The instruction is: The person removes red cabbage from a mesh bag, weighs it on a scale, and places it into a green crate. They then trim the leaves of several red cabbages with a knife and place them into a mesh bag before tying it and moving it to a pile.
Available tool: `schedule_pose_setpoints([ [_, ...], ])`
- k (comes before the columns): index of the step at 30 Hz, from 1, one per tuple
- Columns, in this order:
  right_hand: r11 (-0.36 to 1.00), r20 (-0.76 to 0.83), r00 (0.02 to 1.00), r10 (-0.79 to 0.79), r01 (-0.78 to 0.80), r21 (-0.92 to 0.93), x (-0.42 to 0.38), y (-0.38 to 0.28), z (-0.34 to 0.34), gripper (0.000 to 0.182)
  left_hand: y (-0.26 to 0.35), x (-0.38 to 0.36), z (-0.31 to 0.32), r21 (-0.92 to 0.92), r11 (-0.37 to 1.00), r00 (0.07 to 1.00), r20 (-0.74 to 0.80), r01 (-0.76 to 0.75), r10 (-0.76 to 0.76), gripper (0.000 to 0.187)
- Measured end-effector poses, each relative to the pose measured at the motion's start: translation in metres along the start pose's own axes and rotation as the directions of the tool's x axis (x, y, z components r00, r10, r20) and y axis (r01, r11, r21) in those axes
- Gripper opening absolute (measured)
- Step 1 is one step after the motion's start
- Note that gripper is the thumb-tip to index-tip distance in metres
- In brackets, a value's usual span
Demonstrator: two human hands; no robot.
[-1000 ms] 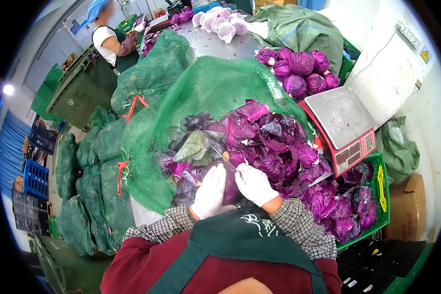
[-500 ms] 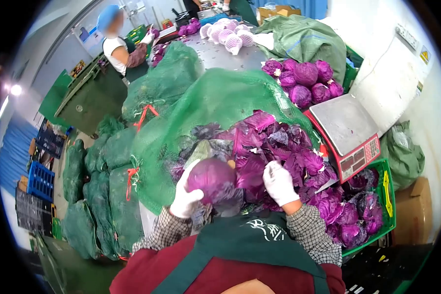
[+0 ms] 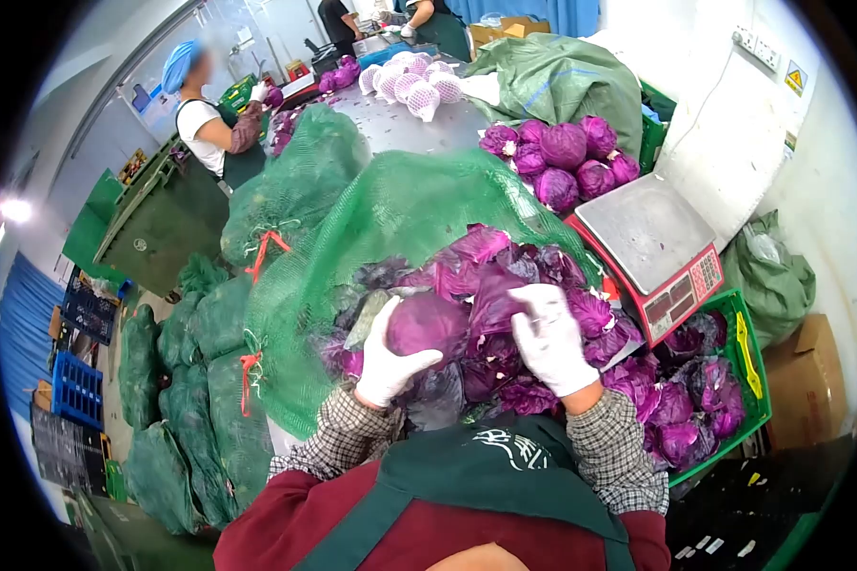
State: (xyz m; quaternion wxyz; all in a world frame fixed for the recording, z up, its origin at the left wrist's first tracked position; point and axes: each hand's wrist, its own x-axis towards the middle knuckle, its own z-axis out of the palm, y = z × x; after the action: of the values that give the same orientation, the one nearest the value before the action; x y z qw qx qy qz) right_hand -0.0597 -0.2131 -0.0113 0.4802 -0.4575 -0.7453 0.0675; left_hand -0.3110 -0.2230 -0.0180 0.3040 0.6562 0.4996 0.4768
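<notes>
A round red cabbage (image 3: 427, 328) rests in my gloved left hand (image 3: 388, 362), its thumb along the near side and the fingers around the left. Just to the right, my gloved right hand (image 3: 552, 344) is slightly blurred, with thumb and fingers closed at the edge of a large purple cabbage leaf (image 3: 493, 297). Beneath both hands lies a heap of loose red cabbage leaves (image 3: 552, 266), spread over the mouth of a green mesh sack (image 3: 400, 214).
Trimmed cabbages (image 3: 564, 147) are piled beyond a red scale (image 3: 652, 238). A green crate (image 3: 754, 381) of cabbages and leaves stands at right. Full mesh sacks (image 3: 229, 381) are stacked at left. Net-wrapped cabbages (image 3: 414, 81) lie farther back, where a co-worker (image 3: 214, 128) stands.
The view has shifted slightly. My left hand has turned the cabbage and moved a little right. My right hand has risen, and a large leaf now shows beside its fingers.
</notes>
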Motion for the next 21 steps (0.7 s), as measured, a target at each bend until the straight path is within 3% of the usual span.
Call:
schedule_pose_setpoints([
  [1, 0.987, 0.09, 0.991, -0.103, 0.091, 0.133, 0.008, -0.013, -0.001, 0.027, -0.017, 0.001, 0.008, -0.048, 0.999, 0.999, 0.029, 0.024, -0.022, 0.1],
  [3, 0.985, 0.223, 0.974, -0.047, 0.007, 0.175, -0.001, -0.026, 0.022, 0.027, -0.028, 0.001, 0.02, -0.139, 0.99, 0.998, 0.059, -0.014, 0.022, 0.102],
  [4, 0.983, 0.238, 0.97, -0.051, 0.007, 0.185, -0.008, -0.021, 0.033, 0.024, -0.034, 0.003, 0.025, -0.147, 0.989, 0.998, 0.059, -0.023, 0.032, 0.093],
  [5, 0.952, 0.227, 0.974, 0.028, -0.095, 0.292, -0.013, -0.017, 0.04, 0.021, -0.036, 0.006, 0.027, -0.27, 0.961, 0.997, 0.063, 0.062, -0.046, 0.088],
  [6, 0.965, 0.26, 0.964, 0.062, -0.125, 0.231, -0.013, -0.019, 0.036, 0.018, -0.035, 0.011, 0.028, -0.387, 0.911, 0.99, 0.071, 0.143, -0.125, 0.083],
  [7, 0.972, 0.293, 0.951, 0.101, -0.156, 0.173, -0.015, -0.021, 0.033, 0.016, -0.033, 0.014, 0.027, -0.494, 0.84, 0.974, 0.09, 0.223, -0.205, 0.078],
  [9, 0.948, 0.256, 0.963, 0.083, -0.155, 0.278, -0.023, -0.008, 0.039, 0.012, -0.032, 0.019, 0.02, -0.682, 0.663, 0.95, 0.187, 0.309, -0.251, 0.056],
  [10, 0.957, 0.221, 0.974, 0.043, -0.104, 0.271, -0.028, -0.003, 0.037, 0.013, -0.032, 0.022, 0.016, -0.778, 0.507, 0.92, 0.236, 0.371, -0.312, 0.055],
  [11, 0.946, 0.244, 0.963, 0.112, -0.178, 0.27, -0.031, 0.0, 0.034, 0.014, -0.03, 0.024, 0.012, -0.848, 0.33, 0.886, 0.292, 0.414, -0.361, 0.055],
  [13, 0.902, 0.253, 0.946, 0.203, -0.281, 0.328, -0.038, 0.007, 0.035, 0.014, -0.026, 0.023, 0.016, -0.863, 0.231, 0.873, 0.37, 0.45, -0.317, 0.058],
  [17, 0.913, 0.152, 0.976, 0.154, -0.2, 0.357, -0.035, -0.003, 0.025, 0.012, -0.028, 0.016, 0.028, -0.844, 0.048, 0.804, 0.489, 0.534, -0.338, 0.059],
  [18, 0.985, 0.045, 0.992, -0.117, 0.11, 0.135, -0.032, 0.001, 0.02, 0.014, -0.025, 0.016, 0.027, -0.841, 0.025, 0.794, 0.501, 0.541, -0.343, 0.06],
  [21, 0.94, 0.148, 0.983, 0.107, -0.148, 0.308, -0.04, -0.013, 0.01, 0.017, -0.02, 0.015, 0.03, -0.85, 0.042, 0.798, 0.474, 0.524, -0.372, 0.063],
])
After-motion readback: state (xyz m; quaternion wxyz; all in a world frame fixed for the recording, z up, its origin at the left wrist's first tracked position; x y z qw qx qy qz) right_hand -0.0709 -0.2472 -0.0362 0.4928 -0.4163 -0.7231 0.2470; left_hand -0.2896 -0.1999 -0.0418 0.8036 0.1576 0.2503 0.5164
